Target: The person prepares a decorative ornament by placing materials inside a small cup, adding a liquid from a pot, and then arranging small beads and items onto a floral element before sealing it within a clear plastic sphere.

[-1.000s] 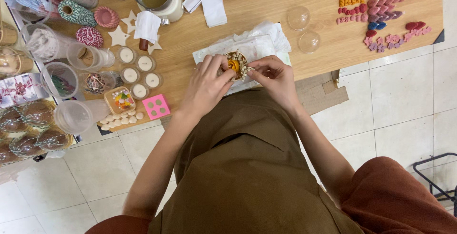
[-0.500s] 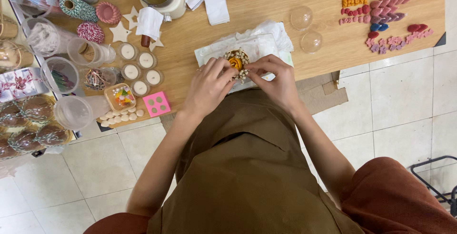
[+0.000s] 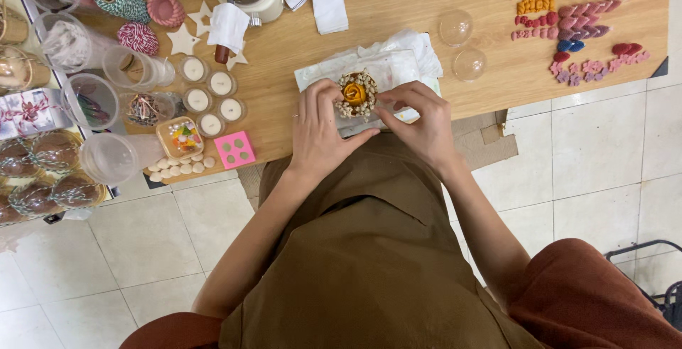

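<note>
Orange rose piece (image 3: 354,94) sat on white paper (image 3: 398,65) at counter (image 3: 426,8) edge, same spot as earlier. Left hand (image 3: 321,130) and right hand (image 3: 419,118) stayed pinched on its beaded rim.

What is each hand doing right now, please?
Left hand: closed on the round candle with an orange rose, holding its left edge.
Right hand: fingertips pinching the candle's right edge.

Five white tealight candles (image 3: 210,93), two clear half-domes (image 3: 462,44), three twine spools (image 3: 135,12), two white stars (image 3: 192,29).
</note>
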